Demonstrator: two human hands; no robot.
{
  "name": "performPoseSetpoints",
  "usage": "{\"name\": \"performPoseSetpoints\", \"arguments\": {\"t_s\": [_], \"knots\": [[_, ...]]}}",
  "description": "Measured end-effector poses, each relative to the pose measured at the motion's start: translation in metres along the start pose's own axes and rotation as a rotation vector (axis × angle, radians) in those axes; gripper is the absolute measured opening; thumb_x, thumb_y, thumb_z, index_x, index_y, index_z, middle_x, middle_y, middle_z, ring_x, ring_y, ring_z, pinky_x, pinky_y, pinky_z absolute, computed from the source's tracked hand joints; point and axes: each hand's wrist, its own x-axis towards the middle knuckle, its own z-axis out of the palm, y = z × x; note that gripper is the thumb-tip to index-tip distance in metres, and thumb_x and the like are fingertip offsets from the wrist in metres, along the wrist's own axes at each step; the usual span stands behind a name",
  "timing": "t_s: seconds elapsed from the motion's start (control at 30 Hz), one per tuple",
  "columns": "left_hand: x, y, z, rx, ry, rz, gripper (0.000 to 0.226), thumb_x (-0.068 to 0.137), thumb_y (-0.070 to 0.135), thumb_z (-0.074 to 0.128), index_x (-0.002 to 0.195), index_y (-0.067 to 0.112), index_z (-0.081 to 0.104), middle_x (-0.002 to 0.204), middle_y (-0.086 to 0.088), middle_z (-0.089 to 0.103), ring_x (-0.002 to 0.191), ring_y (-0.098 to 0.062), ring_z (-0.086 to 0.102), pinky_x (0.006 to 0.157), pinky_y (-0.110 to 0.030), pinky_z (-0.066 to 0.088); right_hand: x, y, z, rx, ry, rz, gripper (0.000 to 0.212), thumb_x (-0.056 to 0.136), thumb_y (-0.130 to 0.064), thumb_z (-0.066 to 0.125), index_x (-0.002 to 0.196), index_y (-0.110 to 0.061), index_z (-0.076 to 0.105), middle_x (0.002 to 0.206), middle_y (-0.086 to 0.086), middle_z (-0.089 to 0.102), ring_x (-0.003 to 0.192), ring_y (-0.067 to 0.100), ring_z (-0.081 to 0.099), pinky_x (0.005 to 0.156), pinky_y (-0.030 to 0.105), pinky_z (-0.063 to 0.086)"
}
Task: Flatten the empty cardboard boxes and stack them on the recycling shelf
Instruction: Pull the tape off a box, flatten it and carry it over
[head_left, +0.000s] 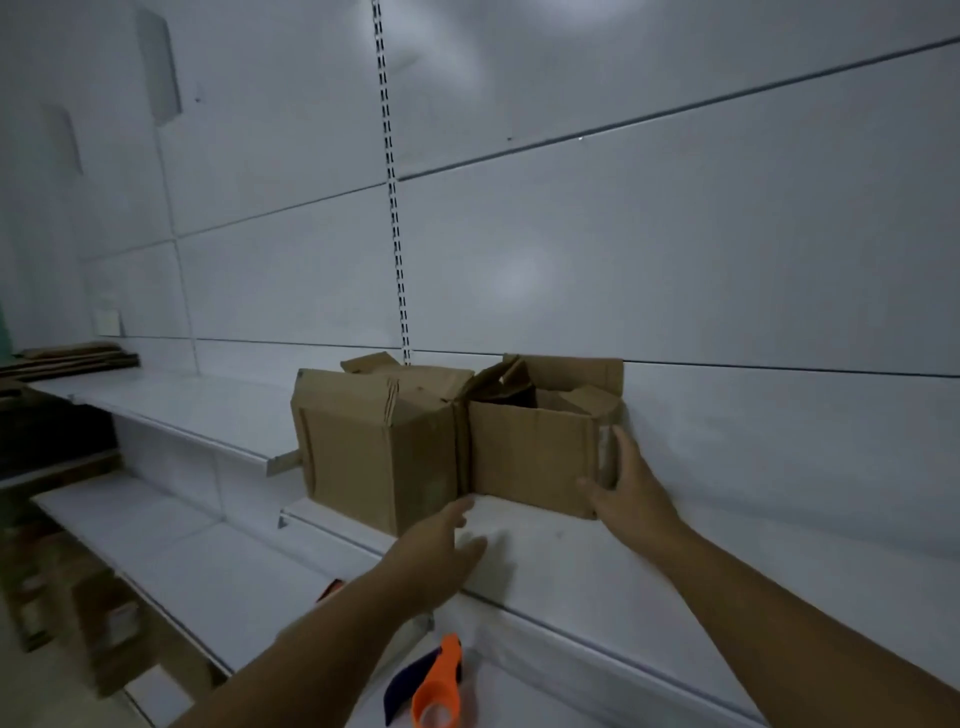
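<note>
Two brown cardboard boxes stand side by side on a white shelf (545, 540). The left box (374, 447) has its top flaps folded over. The right box (530, 447) is open at the top with its flaps up. My right hand (631, 483) holds the right box's lower right corner, thumb on the front face and fingers on the side. My left hand (441, 551) reaches forward with straight fingers, its tips just below the seam between the two boxes, holding nothing. A stack of flattened cardboard (72, 356) lies on a shelf at the far left.
An orange and dark tape dispenser (434, 686) lies on the lower shelf near me. White panelled wall stands behind the boxes, with a slotted upright rail (395, 208). More white shelves (171, 405) run to the left, and brown boxes (88, 623) sit on the floor lower left.
</note>
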Motion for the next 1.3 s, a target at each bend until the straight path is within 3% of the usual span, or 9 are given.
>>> {"name": "performPoseSetpoints", "arguments": {"t_s": [0.23,0.4,0.5,0.67,0.77,0.93,1.07,1.17,1.3], "knots": [[0.054,-0.015,0.016,-0.023,-0.047,0.086,0.056,0.091,0.036,0.050,0.142,0.025,0.029,0.139,0.004,0.045,0.113,-0.011,0.049,0.087,-0.021,0.039,0.050,0.019,0.025,0.031,0.183,-0.041,0.077,0.086,-0.030,0.064,0.146,-0.031,0.015,0.151,0.008,0.029,0.130,0.029,0.041,0.097,0.045,0.047],[0.088,-0.015,0.034,-0.143,-0.006,0.153,0.060,0.087,0.023,0.053,0.141,0.025,0.027,0.122,0.000,0.056,0.098,-0.017,0.059,0.084,-0.032,0.051,0.050,0.025,0.018,0.038,0.222,-0.048,0.068,0.088,-0.026,0.063,0.142,-0.033,0.023,0.137,0.007,0.050,0.115,0.025,0.055,0.086,0.034,0.051],[0.100,-0.016,0.043,-0.235,0.046,0.143,0.061,0.084,0.019,0.056,0.138,0.020,0.029,0.126,-0.001,0.052,0.099,-0.019,0.058,0.080,-0.028,0.048,0.046,0.020,0.001,0.000,0.241,-0.042,0.063,0.086,-0.022,0.065,0.138,-0.031,0.032,0.122,0.002,0.058,0.105,0.021,0.059,0.086,0.035,0.052],[0.109,-0.005,0.048,-0.447,0.056,0.288,0.063,0.077,0.012,0.069,0.127,0.027,0.034,0.104,0.010,0.051,0.083,-0.001,0.051,0.068,-0.017,0.044,0.039,-0.005,-0.049,0.028,0.273,-0.013,0.052,0.084,-0.015,0.068,0.125,-0.033,0.042,0.098,-0.010,0.062,0.083,-0.003,0.062,0.066,0.011,0.052],[0.106,0.008,0.037,-0.558,0.190,0.517,0.068,0.073,0.020,0.075,0.119,0.049,0.034,0.111,0.017,0.045,0.099,0.001,0.047,0.080,-0.019,0.042,0.034,-0.022,-0.086,0.189,0.294,0.055,0.042,0.085,-0.012,0.065,0.121,-0.026,0.048,0.094,-0.002,0.068,0.074,0.003,0.069,0.058,0.021,0.056],[0.102,0.042,-0.002,-0.608,0.398,0.811,0.062,0.073,0.037,0.070,0.128,0.028,0.045,0.127,0.013,0.044,0.124,-0.006,0.038,0.102,-0.015,0.032,0.014,-0.048,-0.131,0.297,0.189,0.293,0.028,0.091,-0.027,0.055,0.117,-0.017,0.059,0.104,0.002,0.070,0.091,0.020,0.069,0.070,0.034,0.055],[0.098,0.070,-0.030,-0.734,0.254,0.851,0.049,0.074,0.040,0.071,0.112,0.049,0.042,0.112,0.044,0.045,0.114,0.019,0.040,0.085,0.003,0.032,-0.001,-0.056,-0.140,0.298,0.152,0.479,0.026,0.092,-0.033,0.051,0.100,-0.016,0.069,0.094,0.006,0.072,0.086,0.020,0.068,0.076,0.035,0.054],[0.106,0.086,-0.046,-0.798,0.203,0.741,0.044,0.075,0.040,0.069,0.111,0.048,0.046,0.097,0.034,0.053,0.093,0.018,0.052,0.067,-0.001,0.041,-0.015,-0.057,-0.131,0.134,-0.040,0.652,0.047,0.092,-0.038,0.037,0.070,-0.015,0.072,0.063,0.005,0.068,0.056,0.015,0.066,0.052,0.023,0.048],[0.148,0.104,-0.058,-0.510,0.012,0.539,0.046,0.075,0.047,0.065,0.118,0.032,0.055,0.099,0.012,0.056,0.081,-0.001,0.053,0.058,-0.017,0.036,-0.035,-0.052,-0.125,-0.085,-0.199,0.863,0.082,0.087,-0.069,0.020,0.083,-0.005,0.070,0.079,0.015,0.074,0.069,0.025,0.072,0.053,0.020,0.052]]}}
